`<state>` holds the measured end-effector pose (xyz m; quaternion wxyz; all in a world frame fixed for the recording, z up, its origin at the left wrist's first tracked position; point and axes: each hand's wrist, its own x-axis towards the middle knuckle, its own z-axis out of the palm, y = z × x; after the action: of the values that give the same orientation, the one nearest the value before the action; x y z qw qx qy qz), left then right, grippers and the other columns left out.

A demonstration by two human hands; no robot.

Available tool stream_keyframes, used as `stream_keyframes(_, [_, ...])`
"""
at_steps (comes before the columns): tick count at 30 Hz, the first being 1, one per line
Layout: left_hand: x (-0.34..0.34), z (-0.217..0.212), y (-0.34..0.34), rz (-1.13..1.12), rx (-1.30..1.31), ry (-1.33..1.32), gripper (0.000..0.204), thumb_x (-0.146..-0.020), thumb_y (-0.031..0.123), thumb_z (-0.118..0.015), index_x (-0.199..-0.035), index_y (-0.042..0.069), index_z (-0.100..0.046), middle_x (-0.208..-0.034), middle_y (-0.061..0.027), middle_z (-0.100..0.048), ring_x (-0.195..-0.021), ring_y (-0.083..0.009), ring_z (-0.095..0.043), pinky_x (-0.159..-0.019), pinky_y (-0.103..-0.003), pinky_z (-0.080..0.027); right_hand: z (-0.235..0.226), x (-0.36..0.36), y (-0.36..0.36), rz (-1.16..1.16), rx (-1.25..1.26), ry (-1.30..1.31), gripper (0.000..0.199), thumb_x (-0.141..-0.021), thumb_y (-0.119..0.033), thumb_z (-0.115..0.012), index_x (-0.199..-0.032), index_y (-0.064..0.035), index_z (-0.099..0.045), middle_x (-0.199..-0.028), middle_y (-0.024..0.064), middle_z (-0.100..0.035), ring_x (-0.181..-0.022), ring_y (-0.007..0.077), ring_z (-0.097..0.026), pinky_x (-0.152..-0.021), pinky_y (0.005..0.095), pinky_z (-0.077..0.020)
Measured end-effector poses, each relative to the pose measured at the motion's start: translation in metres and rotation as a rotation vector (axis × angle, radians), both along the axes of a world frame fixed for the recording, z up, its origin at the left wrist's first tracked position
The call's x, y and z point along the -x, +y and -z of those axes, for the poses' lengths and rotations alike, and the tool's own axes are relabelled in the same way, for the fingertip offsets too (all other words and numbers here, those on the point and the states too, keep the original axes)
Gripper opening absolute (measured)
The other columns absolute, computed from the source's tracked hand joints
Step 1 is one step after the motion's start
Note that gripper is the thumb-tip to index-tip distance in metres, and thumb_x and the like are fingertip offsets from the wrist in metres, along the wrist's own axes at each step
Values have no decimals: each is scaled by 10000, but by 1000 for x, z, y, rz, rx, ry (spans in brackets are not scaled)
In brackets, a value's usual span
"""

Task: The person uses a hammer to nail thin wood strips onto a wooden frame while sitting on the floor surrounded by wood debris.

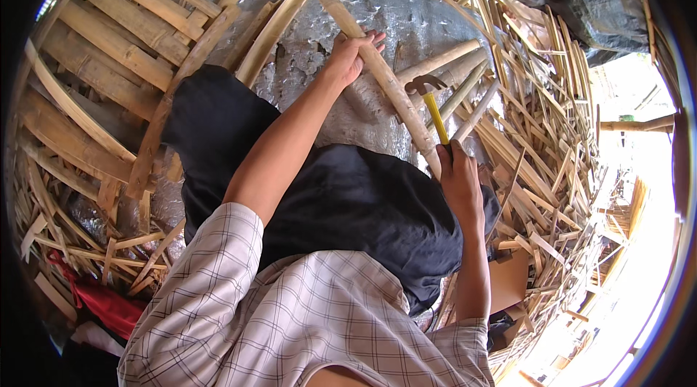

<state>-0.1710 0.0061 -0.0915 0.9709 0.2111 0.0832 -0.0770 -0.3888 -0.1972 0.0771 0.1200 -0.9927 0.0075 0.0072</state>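
Observation:
My left hand [351,56] grips a long pale bamboo strip [385,82] that slants from upper left down to the right across a grey sheet. My right hand [459,178] holds the yellow handle of a claw hammer [430,96]. The hammer's rusty brown head sits just right of the bamboo strip, close to it. My knees in dark trousers [341,198] lie below both hands. Whether the hammer head touches the strip I cannot tell.
A wrinkled grey sheet [363,17] covers the ground ahead. Curved bamboo slats [116,46] are stacked at the left, and several split bamboo offcuts [537,162] pile up at the right. Two round bamboo poles [443,64] lie behind the hammer. A red cloth [102,300] sits lower left.

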Motion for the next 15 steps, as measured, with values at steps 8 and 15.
stream_keyframes(8, [-5, 19, -2, 7, -21, -4, 124, -945, -114, -551, -976, 1, -515, -953, -116, -591, -920, -238, -666, -958, -523, -610, -15, -40, 29, -261, 218, -14, 240, -1055, -251, -526, -1032, -13, -541, -695, 236, -662, -615, 444, -663, -547, 530, -516])
stream_keyframes(15, [-3, 18, -3, -27, -61, 1, 151, -929, -126, -555, -965, 13, -508, -916, -104, -603, -848, -207, -661, -854, -424, -637, -15, -51, 16, -307, 377, 72, 244, -1049, -211, -523, -1174, -1, -536, -655, 209, -642, -583, 431, -651, -531, 519, -508])
